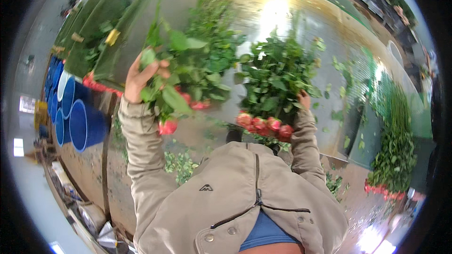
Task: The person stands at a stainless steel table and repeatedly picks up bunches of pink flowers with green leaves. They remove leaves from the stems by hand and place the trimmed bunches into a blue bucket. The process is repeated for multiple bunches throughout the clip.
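My left hand [139,77], raised at the left, holds a leafy rose stem [155,31]. Its coral-pink bloom [168,126] hangs down by my sleeve. Just beyond, a pile of roses [215,53] lies on the metal table, blurred, with pink heads toward me. My right hand [304,99] is at the right side of a second rose bunch [273,74], close to the blooms. Leaves hide part of those fingers, so their grip is unclear. The pink-and-cream heads [261,123] of this bunch line up at the table's near edge.
Green-covered upright panels [106,38] with yellow clips stand at the left. Blue buckets [86,127] are on the floor below them. Another rose bunch [393,148] lies at the right, near green mesh [367,74]. Loose leaves litter the table [325,127] and floor [180,164].
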`<state>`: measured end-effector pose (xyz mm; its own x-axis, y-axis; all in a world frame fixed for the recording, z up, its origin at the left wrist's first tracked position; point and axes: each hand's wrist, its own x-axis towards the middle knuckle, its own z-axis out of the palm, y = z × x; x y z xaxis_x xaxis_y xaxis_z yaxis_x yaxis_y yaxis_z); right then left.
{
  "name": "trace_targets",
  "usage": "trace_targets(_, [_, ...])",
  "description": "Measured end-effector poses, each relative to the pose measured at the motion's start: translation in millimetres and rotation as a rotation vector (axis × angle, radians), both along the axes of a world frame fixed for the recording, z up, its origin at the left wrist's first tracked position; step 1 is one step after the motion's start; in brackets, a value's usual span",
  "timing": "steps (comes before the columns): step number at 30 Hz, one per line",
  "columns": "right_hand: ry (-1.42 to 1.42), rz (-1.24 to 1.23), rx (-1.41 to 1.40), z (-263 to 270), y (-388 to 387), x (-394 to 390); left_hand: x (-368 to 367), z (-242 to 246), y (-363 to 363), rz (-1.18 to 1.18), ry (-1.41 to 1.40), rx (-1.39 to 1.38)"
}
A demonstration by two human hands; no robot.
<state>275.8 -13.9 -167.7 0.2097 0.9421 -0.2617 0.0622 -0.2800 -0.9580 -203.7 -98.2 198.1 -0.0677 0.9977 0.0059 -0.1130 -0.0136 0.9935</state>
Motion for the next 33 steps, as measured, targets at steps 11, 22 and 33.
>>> trace_targets(11, [0.097, -0.004, 0.116, -19.3, 1.4, 25.7, -43.0, 6.2, 56.9, -0.107, 0.096, -0.021])
trace_targets(22, [0.104, -0.011, 0.138, 34.7, -12.1, -11.3, -48.4, -120.7, 134.9, -0.052, 1.649, -0.306])
trace_targets(33, [0.514, 0.118, 0.185, 48.3, -24.2, 6.7, 220.0, -113.5, 57.6, -0.437, 1.123, 0.131])
